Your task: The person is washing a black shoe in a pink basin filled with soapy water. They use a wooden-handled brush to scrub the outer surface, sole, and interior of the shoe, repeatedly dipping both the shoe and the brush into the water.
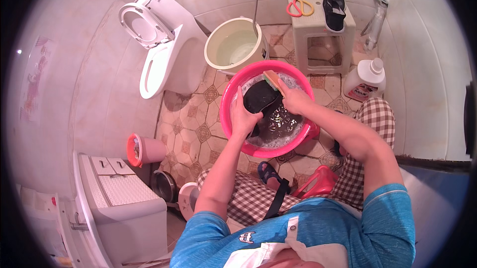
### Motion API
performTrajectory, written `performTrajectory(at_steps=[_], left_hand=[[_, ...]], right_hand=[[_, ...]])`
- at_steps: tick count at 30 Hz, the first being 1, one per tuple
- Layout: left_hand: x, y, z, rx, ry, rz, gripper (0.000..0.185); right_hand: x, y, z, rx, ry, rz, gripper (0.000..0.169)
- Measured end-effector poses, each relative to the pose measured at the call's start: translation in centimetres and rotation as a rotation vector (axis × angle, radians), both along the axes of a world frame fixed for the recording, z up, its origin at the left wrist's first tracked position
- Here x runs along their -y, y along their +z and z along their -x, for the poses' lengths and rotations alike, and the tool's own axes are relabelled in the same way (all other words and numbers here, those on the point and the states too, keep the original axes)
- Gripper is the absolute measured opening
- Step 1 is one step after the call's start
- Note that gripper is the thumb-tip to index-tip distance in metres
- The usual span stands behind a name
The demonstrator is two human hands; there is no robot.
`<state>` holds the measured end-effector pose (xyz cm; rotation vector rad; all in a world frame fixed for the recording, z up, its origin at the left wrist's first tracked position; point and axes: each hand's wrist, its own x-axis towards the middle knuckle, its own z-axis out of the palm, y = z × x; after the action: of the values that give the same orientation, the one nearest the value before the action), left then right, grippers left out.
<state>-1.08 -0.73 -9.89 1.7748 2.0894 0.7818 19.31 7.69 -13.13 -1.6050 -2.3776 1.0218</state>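
A pink plastic basin (226, 120) with dark, sudsy water stands on the tiled floor in front of me. My left hand (244, 117) grips a black slipper (258, 96) over the water, its thumb across the near side. In my right hand (294, 98) is a wooden-backed scrubbing brush (273, 78), and its greenish bristles meet or nearly meet the slipper's upper right edge. Part of the slipper lies low in the basin, and its far end is hard to make out. Another black slipper (334, 10) rests on a pale plastic stool (316, 25), right of red-and-yellow-handled scissors (300, 8).
Behind the basin stands a cream bucket (213, 53) of water with a hose above it. A white toilet (186, 59) is at the back left, a pink bin (151, 148) at the left, and a detergent bottle (367, 79) at the right. A red stool (320, 182) is between my legs.
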Motion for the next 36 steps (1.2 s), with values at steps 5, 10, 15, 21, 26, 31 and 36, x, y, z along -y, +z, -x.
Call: performTrajectory(at_steps=[5,10,15,21,26,31,36], left_hand=[[0.1,-2.9,-0.1,0.136,-0.117,-0.05,0.118],[1.0,-4.3,-1.0,-0.207,-0.144,-0.018,0.117],[1.8,-3.2,-0.6,-0.125,-0.032,0.279,0.107],[6.1,-4.5,0.1,-0.074,-0.017,0.377,0.069],[9.6,-5.1,-0.3,-0.121,-0.06,0.282,0.057],[8.6,-5.9,-2.6,-0.154,-0.097,0.137,0.046],[7.2,-6.4,-3.3,-0.031,0.075,0.238,0.049]], right_hand=[[0.4,1.3,-0.4,0.06,0.026,-0.019,0.086],[1.0,2.6,-0.3,0.075,0.042,-0.069,0.084],[1.7,2.8,-1.2,-0.097,-0.129,-0.035,0.057],[2.4,3.8,-2.2,-0.138,-0.168,0.113,0.054],[3.4,3.5,-2.7,-0.153,-0.172,0.101,0.051],[2.2,-0.1,-4.3,-0.173,-0.099,-0.004,0.052],[5.1,-0.4,-4.1,-0.13,0.016,-0.144,0.05]])
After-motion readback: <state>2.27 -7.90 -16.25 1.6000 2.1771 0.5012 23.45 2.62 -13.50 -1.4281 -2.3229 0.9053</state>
